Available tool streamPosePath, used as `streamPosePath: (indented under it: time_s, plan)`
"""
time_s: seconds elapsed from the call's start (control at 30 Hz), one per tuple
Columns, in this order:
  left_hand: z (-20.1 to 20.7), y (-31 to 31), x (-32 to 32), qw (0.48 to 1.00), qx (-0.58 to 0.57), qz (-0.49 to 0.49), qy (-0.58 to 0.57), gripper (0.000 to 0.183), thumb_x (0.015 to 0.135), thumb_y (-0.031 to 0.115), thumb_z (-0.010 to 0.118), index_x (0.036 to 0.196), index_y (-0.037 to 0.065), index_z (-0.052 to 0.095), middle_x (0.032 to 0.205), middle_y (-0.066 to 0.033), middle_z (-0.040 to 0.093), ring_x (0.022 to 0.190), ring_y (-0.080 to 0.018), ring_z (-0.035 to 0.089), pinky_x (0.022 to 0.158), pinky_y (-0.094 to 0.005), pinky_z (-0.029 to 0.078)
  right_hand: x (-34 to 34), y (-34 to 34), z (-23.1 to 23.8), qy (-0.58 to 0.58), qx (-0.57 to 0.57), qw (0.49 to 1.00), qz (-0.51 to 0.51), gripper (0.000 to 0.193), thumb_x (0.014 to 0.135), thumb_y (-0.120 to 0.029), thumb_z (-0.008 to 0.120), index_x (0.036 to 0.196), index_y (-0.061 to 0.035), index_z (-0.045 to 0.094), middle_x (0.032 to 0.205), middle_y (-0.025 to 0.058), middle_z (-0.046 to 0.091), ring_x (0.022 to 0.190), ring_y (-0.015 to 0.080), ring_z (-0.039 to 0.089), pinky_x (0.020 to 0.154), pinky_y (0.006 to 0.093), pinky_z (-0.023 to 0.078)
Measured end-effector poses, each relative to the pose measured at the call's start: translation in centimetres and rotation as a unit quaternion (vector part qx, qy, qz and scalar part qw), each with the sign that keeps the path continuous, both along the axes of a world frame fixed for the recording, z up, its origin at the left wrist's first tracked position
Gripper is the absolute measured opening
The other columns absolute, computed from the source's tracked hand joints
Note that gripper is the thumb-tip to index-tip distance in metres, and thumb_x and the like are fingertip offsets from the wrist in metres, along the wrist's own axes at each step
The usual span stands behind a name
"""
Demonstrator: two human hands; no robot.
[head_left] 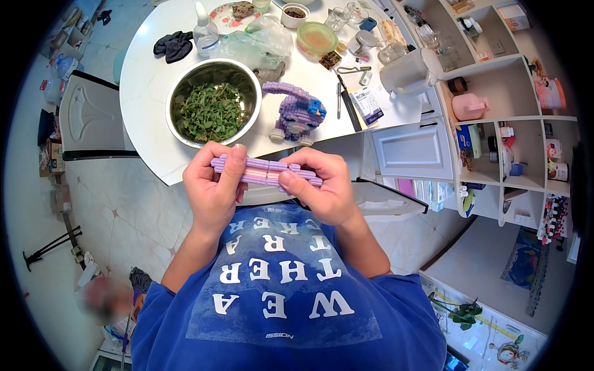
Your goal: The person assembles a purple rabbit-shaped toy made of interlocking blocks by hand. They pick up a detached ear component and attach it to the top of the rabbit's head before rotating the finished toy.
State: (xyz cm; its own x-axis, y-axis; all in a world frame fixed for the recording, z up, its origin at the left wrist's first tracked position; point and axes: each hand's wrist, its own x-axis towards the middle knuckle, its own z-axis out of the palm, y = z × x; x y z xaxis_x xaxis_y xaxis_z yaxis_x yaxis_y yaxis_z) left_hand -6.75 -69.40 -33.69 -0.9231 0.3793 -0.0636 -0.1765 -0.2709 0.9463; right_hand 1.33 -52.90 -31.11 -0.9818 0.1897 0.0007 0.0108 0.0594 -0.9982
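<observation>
Between my two hands, over the table's near edge, lies a long flat piece built of small purple and pink building blocks. My left hand is closed on its left end, thumb on top. The other end is pinched by my right hand, its thumb also on top. A narrow gap crosses the piece near its middle; I cannot tell if the halves are joined. Just beyond my hands, a purple building-block figure stands on the table, with one long ear pointing left and a blue ornament on its head.
A steel bowl of green leaves stands left of the figure on the white table. Behind are a plastic bag, spray bottle, and green-rimmed bowl. A pen and pitcher are to the right.
</observation>
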Motion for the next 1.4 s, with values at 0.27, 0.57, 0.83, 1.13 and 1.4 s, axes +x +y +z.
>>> streamPosePath:
  time_s: [0.27, 0.57, 0.83, 1.13, 1.4]
  plan:
    - [0.2, 0.1, 0.5, 1.000, -0.002, -0.004, 0.008, 0.023, 0.096, 0.023, 0.061, 0.084, 0.005, 0.052, 0.061, 0.0009, 0.055, 0.046, -0.0025, 0.046, 0.040, -0.0179, 0.033, 0.2, -0.2, -0.4, 0.021, 0.026, 0.999, 0.007, 0.018, 0.087, -0.015, 0.067, 0.091, 0.0023, 0.065, 0.070, 0.0067, 0.065, 0.063, 0.0088, 0.058, 0.057, 0.0241, 0.045]
    - [0.5, 0.7, 1.7, 0.999, 0.009, -0.014, 0.031, 0.023, 0.100, 0.025, 0.054, 0.089, 0.006, 0.045, 0.065, 0.0001, 0.054, 0.051, -0.0024, 0.047, 0.044, -0.0171, 0.034, 0.5, -0.6, -0.7, 0.068, 0.065, 0.996, 0.000, 0.018, 0.088, -0.016, 0.064, 0.093, 0.0019, 0.064, 0.071, 0.0076, 0.064, 0.060, 0.0120, 0.058, 0.056, 0.0259, 0.045]
    - [0.4, 1.4, 1.7, 1.000, 0.003, -0.007, 0.030, 0.025, 0.100, 0.032, 0.052, 0.090, 0.010, 0.043, 0.068, 0.0021, 0.050, 0.049, -0.0009, 0.041, 0.041, -0.0164, 0.031, 0.7, -1.1, -1.2, 0.083, 0.068, 0.994, -0.025, 0.018, 0.089, -0.015, 0.062, 0.092, 0.0024, 0.062, 0.071, 0.0084, 0.063, 0.060, 0.0128, 0.059, 0.056, 0.0263, 0.046]
    - [1.0, 1.5, 0.7, 0.998, -0.021, -0.058, 0.024, 0.024, 0.099, 0.023, 0.056, 0.086, 0.006, 0.046, 0.066, -0.0012, 0.057, 0.051, -0.0026, 0.049, 0.044, -0.0169, 0.036, 1.0, -0.3, -1.6, 0.050, 0.025, 0.998, -0.025, 0.020, 0.090, -0.018, 0.062, 0.094, 0.0021, 0.063, 0.070, 0.0070, 0.063, 0.060, 0.0114, 0.058, 0.056, 0.0256, 0.045]
    - [1.1, -0.3, -0.5, 0.982, -0.035, -0.180, 0.046, 0.018, 0.093, 0.016, 0.063, 0.084, 0.002, 0.056, 0.063, -0.0018, 0.059, 0.046, -0.0031, 0.050, 0.040, -0.0175, 0.037, 1.6, 0.2, -1.4, -0.053, -0.131, 0.990, 0.015, 0.047, 0.103, -0.039, 0.040, 0.091, 0.0008, 0.062, 0.060, 0.0001, 0.053, 0.049, 0.0067, 0.048, 0.047, 0.0231, 0.037]
